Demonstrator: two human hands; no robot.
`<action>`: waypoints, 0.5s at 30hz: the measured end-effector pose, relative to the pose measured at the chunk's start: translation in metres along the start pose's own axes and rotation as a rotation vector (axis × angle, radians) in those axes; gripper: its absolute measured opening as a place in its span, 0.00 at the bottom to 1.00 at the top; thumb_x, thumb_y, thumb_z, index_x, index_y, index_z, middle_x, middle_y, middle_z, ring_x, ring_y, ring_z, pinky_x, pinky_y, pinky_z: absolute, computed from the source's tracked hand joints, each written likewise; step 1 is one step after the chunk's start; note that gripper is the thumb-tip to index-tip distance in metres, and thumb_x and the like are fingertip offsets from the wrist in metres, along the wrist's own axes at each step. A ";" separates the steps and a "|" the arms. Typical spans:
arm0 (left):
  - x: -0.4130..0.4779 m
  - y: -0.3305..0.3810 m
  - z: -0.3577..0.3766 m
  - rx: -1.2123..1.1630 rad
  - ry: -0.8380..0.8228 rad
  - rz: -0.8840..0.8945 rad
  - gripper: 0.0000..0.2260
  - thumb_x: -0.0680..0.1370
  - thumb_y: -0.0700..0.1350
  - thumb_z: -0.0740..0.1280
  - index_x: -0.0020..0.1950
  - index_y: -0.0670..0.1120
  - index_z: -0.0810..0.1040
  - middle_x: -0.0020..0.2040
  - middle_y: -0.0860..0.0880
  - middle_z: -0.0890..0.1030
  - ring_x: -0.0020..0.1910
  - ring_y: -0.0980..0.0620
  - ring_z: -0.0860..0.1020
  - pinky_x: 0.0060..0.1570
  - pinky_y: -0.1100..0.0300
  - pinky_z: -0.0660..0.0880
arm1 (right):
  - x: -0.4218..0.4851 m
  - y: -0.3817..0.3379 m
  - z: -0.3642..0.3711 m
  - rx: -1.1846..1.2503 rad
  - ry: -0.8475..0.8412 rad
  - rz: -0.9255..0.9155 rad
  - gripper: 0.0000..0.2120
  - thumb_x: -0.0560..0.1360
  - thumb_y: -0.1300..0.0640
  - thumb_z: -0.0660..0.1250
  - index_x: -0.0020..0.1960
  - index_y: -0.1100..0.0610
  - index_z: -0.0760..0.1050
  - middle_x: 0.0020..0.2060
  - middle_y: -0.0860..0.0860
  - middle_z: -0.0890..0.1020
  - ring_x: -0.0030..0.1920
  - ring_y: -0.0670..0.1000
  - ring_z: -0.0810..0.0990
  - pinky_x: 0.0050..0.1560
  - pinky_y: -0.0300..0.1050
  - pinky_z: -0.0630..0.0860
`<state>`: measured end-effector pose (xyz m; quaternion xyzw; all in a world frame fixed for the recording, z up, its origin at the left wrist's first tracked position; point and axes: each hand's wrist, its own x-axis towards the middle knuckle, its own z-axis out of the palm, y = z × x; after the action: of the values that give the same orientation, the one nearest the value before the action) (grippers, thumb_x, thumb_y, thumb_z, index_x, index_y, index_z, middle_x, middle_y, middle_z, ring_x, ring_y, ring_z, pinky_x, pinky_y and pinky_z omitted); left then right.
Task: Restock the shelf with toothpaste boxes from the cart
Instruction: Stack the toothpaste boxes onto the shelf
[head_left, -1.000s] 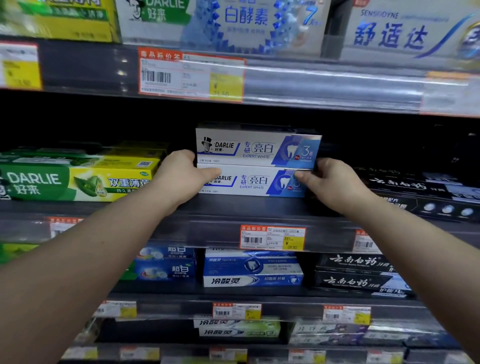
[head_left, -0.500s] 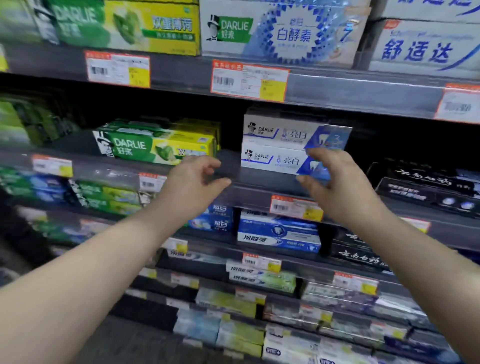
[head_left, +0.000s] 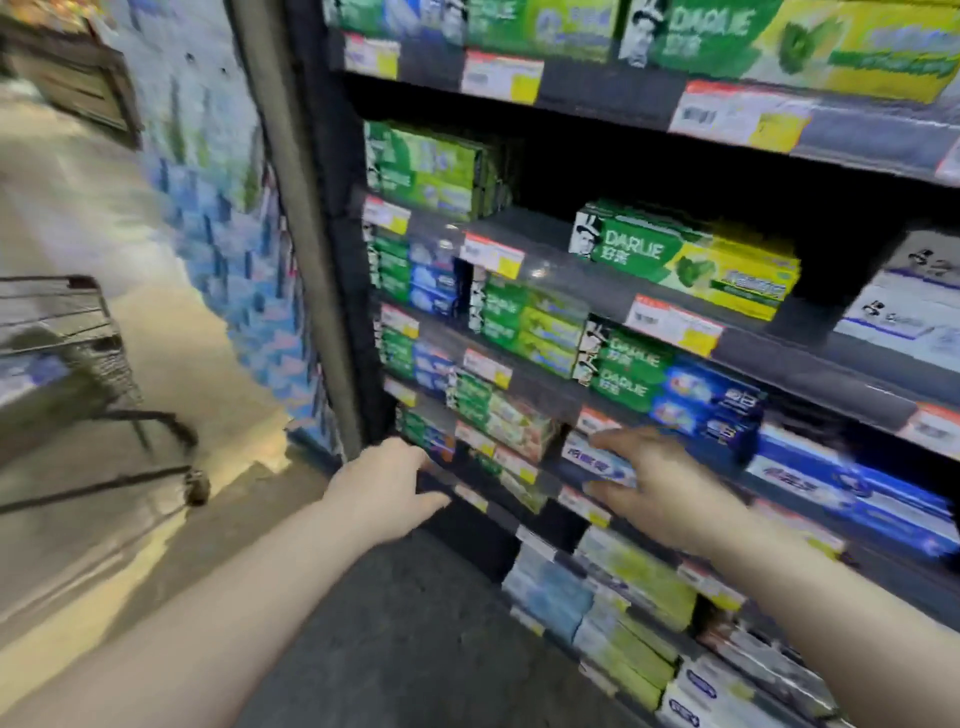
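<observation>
The view is blurred by motion. My left hand (head_left: 382, 486) hangs empty in front of the lower shelves, fingers loosely apart. My right hand (head_left: 660, 493) is also empty and spread, in front of a pale blue box low on the shelf. The two stacked white Darlie toothpaste boxes (head_left: 904, 306) sit on the dark shelf (head_left: 571, 234) at the far right edge, apart from both hands. The wire cart (head_left: 67, 353) stands at the far left on the floor, with a bluish-white box inside it.
Green and yellow Darlie boxes (head_left: 691, 260) lie on the same shelf. Several shelves of green, blue and white boxes run below and above, with price tags on the rails. A grey upright post (head_left: 291, 218) ends the shelving. Beige floor lies toward the cart.
Both hands let go of the white Darlie boxes and dropped away from the shelf. My head turned left and down, bringing the cart and floor into view.
</observation>
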<state>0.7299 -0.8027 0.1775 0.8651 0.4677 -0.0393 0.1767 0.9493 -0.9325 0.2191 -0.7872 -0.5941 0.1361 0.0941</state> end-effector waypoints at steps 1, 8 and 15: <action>-0.010 -0.029 -0.001 0.003 0.007 -0.023 0.21 0.72 0.60 0.64 0.60 0.50 0.74 0.58 0.46 0.75 0.59 0.44 0.75 0.56 0.51 0.74 | 0.010 -0.024 0.010 -0.023 -0.016 -0.026 0.25 0.75 0.48 0.65 0.70 0.50 0.65 0.69 0.50 0.69 0.68 0.52 0.67 0.66 0.44 0.67; -0.080 -0.233 -0.030 0.004 0.054 -0.294 0.23 0.72 0.61 0.65 0.62 0.49 0.74 0.61 0.45 0.75 0.61 0.43 0.74 0.58 0.51 0.73 | 0.081 -0.219 0.080 -0.076 -0.135 -0.227 0.27 0.74 0.45 0.65 0.70 0.50 0.63 0.68 0.50 0.69 0.67 0.52 0.68 0.64 0.44 0.67; -0.125 -0.374 -0.056 -0.067 0.100 -0.502 0.24 0.73 0.61 0.65 0.64 0.49 0.73 0.60 0.45 0.75 0.59 0.44 0.74 0.56 0.51 0.74 | 0.143 -0.377 0.136 -0.075 -0.252 -0.446 0.29 0.72 0.44 0.67 0.70 0.50 0.63 0.67 0.50 0.70 0.67 0.51 0.68 0.65 0.46 0.67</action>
<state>0.3461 -0.6962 0.1580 0.7166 0.6769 -0.0234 0.1667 0.5985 -0.6923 0.1931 -0.6163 -0.7648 0.1871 0.0177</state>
